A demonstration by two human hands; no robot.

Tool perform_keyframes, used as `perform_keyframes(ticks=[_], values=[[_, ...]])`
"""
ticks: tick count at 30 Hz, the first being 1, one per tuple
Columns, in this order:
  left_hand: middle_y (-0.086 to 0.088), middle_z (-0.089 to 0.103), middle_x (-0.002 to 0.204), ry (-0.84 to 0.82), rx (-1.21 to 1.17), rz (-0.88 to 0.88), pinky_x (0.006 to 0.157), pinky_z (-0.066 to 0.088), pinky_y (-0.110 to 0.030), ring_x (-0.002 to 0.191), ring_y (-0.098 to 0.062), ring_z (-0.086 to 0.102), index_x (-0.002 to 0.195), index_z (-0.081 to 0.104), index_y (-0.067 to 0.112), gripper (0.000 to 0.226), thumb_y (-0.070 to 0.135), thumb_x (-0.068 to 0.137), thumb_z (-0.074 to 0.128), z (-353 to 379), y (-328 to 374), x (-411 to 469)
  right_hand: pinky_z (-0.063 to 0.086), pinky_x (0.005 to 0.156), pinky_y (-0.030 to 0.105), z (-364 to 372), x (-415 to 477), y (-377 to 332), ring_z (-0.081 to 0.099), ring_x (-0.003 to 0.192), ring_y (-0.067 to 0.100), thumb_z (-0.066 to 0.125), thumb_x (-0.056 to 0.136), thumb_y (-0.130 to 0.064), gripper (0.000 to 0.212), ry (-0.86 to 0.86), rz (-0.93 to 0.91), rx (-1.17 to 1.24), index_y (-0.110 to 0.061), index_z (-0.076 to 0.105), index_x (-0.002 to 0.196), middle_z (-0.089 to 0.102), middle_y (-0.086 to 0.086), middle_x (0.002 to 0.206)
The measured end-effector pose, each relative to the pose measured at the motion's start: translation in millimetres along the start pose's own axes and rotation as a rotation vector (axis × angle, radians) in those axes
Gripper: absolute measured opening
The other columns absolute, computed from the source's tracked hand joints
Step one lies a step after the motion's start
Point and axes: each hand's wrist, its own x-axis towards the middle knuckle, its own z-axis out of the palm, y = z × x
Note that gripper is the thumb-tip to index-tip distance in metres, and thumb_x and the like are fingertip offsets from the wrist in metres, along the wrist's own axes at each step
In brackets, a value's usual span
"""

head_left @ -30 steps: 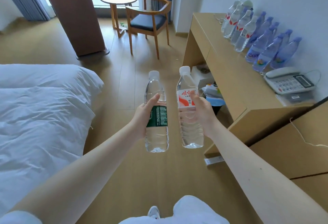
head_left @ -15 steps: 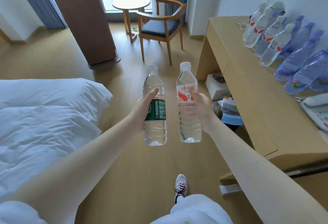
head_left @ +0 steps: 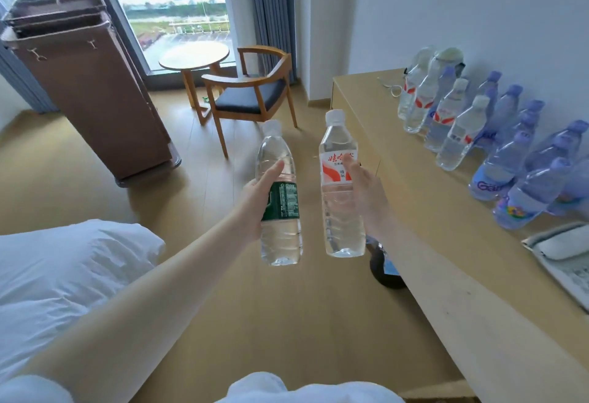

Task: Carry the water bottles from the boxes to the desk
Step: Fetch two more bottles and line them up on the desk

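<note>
Seen from the head camera, the left hand (head_left: 258, 200) is gripping a green-labelled bottle (head_left: 282, 208) around its middle, thumb lying up the near side and fingers wrapped behind. The right hand (head_left: 366, 193) is gripping a red-labelled bottle (head_left: 339, 201) likewise, thumb on the label. Both bottles are hanging upright over the wooden floor (head_left: 261, 323), side by side without touching, just left of the desk (head_left: 398, 134), where a cluster of bottles (head_left: 459, 131) is standing near the wall.

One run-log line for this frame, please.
phase: carry | left hand: holds green-label bottle | right hand: holds red-label bottle | both upright, not yet on desk | bottle rows stand on desk
</note>
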Motion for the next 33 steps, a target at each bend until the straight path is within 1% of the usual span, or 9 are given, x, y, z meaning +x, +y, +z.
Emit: perform_keyframes(ticks=[2,6,11,15,18,21,25,28,33], values=[[-0.008,0.069,0.083,-0.016,0.021,0.024,0.060,0.055,-0.031,0.069,-0.021,0.068,0.102,0.061,0.014,0.044,0.053,0.082,0.063,9.5,12.9,24.5,0.055,0.063,0.022,-5.6,17.1,-8.1,0.067,0.074,0.016,0.047,0.098,-0.043,0.036,0.031,-0.022,0.014,-0.012,0.066,0.097,0.069,0.003,0.084],[-0.012,0.070,0.094,-0.117,0.046,0.013,0.068,0.056,-0.034,0.078,-0.025,0.068,0.112,0.061,0.011,0.060,0.057,0.074,0.068,29.2,31.8,76.0,0.056,0.061,0.023,-15.7,51.8,-14.3,0.068,0.064,0.011,0.047,0.099,-0.039,0.034,0.094,-0.047,0.015,-0.016,0.067,0.086,0.071,-0.002,0.073],[-0.007,0.068,0.082,-0.234,0.118,-0.010,0.064,0.054,-0.033,0.069,-0.020,0.067,0.103,0.062,0.013,0.043,0.051,0.085,0.063,44.0,55.4,150.5,0.053,0.058,0.017,-17.3,108.3,-11.7,0.070,0.067,0.008,0.056,0.094,-0.039,0.038,0.258,-0.036,0.050,-0.004,0.062,0.108,0.071,0.003,0.088],[-0.006,0.065,0.077,-0.327,0.141,-0.012,0.053,0.054,-0.025,0.061,-0.017,0.065,0.095,0.062,0.013,0.033,0.046,0.088,0.062,44.8,90.0,205.0,0.051,0.055,0.015,0.4,157.5,-21.7,0.067,0.065,0.007,0.065,0.089,-0.035,0.041,0.394,-0.032,0.050,-0.001,0.060,0.110,0.067,0.009,0.093],[-0.007,0.067,0.082,-0.369,0.186,0.015,0.058,0.053,-0.028,0.067,-0.018,0.066,0.101,0.062,0.013,0.036,0.047,0.088,0.062,39.4,126.3,243.3,0.049,0.050,0.015,19.3,193.6,-39.3,0.066,0.059,0.004,0.066,0.089,-0.031,0.042,0.448,-0.042,0.060,0.003,0.058,0.113,0.065,0.008,0.089],[-0.007,0.068,0.084,-0.406,0.207,0.034,0.065,0.054,-0.031,0.071,-0.020,0.067,0.105,0.062,0.014,0.039,0.048,0.087,0.063,35.2,154.9,281.4,0.052,0.054,0.017,34.0,225.0,-52.1,0.067,0.066,0.007,0.067,0.088,-0.032,0.044,0.494,-0.056,0.063,0.001,0.061,0.115,0.068,0.007,0.093],[-0.004,0.067,0.079,-0.485,0.185,0.029,0.058,0.054,-0.028,0.064,-0.016,0.066,0.104,0.063,0.014,0.036,0.046,0.088,0.063,36.0,171.8,315.9,0.052,0.054,0.016,46.1,257.4,-55.4,0.067,0.062,0.002,0.066,0.089,-0.029,0.039,0.573,-0.076,0.090,0.000,0.063,0.113,0.068,0.002,0.085],[-0.006,0.069,0.082,-0.512,0.196,-0.024,0.058,0.055,-0.029,0.065,-0.018,0.068,0.112,0.062,0.012,0.045,0.051,0.088,0.060,40.4,174.1,334.6,0.048,0.053,0.012,47.6,275.2,-54.7,0.067,0.070,0.005,0.065,0.090,-0.032,0.040,0.635,-0.075,0.063,-0.001,0.062,0.115,0.069,0.006,0.095],[-0.012,0.069,0.097,-0.541,0.213,-0.043,0.073,0.055,-0.038,0.080,-0.026,0.068,0.122,0.056,0.012,0.055,0.053,0.086,0.060,53.0,178.7,368.3,0.050,0.056,0.013,38.0,306.6,-52.7,0.068,0.087,0.016,0.065,0.088,-0.039,0.044,0.675,-0.078,0.038,-0.004,0.062,0.115,0.068,0.013,0.109]])
